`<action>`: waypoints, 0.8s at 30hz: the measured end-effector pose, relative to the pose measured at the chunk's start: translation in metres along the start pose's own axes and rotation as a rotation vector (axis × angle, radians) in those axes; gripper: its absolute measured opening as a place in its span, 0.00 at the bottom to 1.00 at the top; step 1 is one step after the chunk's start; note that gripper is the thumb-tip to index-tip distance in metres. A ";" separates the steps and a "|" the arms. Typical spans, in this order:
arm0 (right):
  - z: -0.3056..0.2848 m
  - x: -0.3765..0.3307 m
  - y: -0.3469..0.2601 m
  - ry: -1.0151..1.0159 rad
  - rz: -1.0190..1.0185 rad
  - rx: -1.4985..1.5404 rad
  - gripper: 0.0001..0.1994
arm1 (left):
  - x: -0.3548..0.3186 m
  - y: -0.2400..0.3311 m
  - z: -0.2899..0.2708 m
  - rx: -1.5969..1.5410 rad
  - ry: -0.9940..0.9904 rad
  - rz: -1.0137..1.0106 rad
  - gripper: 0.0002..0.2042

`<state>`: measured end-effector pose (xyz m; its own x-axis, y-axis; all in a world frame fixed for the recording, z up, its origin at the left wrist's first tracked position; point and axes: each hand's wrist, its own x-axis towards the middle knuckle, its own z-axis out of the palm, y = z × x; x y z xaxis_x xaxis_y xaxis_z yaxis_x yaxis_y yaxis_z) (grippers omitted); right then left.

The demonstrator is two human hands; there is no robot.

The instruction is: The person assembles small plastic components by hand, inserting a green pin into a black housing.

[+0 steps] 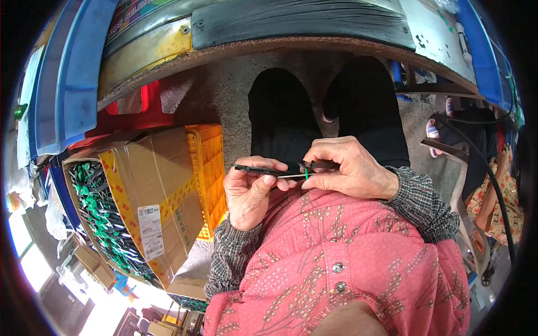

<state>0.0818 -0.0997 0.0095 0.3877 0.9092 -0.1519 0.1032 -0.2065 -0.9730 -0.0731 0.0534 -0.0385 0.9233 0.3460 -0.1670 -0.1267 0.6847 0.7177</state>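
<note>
Above my lap, my left hand (246, 197) pinches one end of a slim black tool (259, 169) between thumb and fingers. A thin silvery strip (292, 176) shows along the tool between the hands. My right hand (356, 172) is closed on the tool's other end, where a black part (325, 166) lies under the fingers. Beside the right fingertips, a small green piece (306, 174) stands out across the tool. The fingers hide much of it, so I cannot tell its exact kind.
At the left, an open cardboard box (154, 196) holds many black and green pieces (101, 207). Next to it stands an orange plastic crate (206, 173). The worn workbench edge (302, 25) spans the far side, with blue bins (78, 78) at its left. A black cable (493, 179) hangs at right.
</note>
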 end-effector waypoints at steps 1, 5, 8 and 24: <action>0.000 0.001 -0.003 -0.023 -0.014 -0.027 0.11 | -0.001 0.000 -0.001 0.003 0.002 -0.004 0.10; 0.002 0.006 -0.008 -0.061 -0.054 -0.038 0.10 | -0.004 -0.001 -0.008 -0.109 0.023 -0.036 0.11; 0.007 0.009 -0.011 -0.045 -0.061 -0.041 0.10 | -0.006 -0.001 -0.013 -0.145 0.025 -0.048 0.10; 0.023 0.023 -0.014 -0.001 -0.100 -0.076 0.08 | -0.006 -0.002 -0.028 -0.066 0.015 0.006 0.10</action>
<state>0.0685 -0.0675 0.0153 0.3711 0.9270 -0.0549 0.2107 -0.1416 -0.9672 -0.0887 0.0677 -0.0575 0.9169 0.3596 -0.1729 -0.1568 0.7231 0.6727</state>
